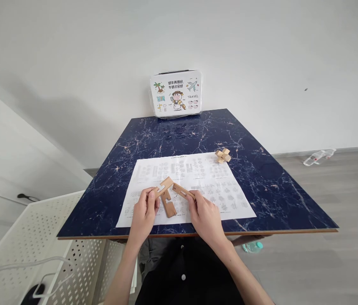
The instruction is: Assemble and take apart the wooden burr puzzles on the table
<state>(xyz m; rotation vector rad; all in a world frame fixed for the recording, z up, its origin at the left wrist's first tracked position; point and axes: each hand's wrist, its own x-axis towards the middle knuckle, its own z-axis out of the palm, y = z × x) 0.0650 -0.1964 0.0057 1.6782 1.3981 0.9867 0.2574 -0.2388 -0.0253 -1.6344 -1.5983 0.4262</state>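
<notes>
My left hand (145, 209) pinches a notched wooden puzzle piece (165, 185) by its lower left end. Between my hands a second notched wooden piece (170, 206) lies slanted on the printed instruction sheet (226, 186), partly behind the left one. My right hand (205, 215) grips a slotted wooden piece (181, 191) at its right end, its free end close to the left-hand piece. Whether the tips touch I cannot tell. An interlocked wooden burr puzzle (223, 156) stands at the sheet's upper right corner.
The sheet lies near the front of a blue marbled table (179, 135). A white cartoon-printed case (177, 94) leans against the wall at the back. To the left stands a perforated white cabinet (36, 228) with a cable. Plastic bottles (252, 247) lie on the floor.
</notes>
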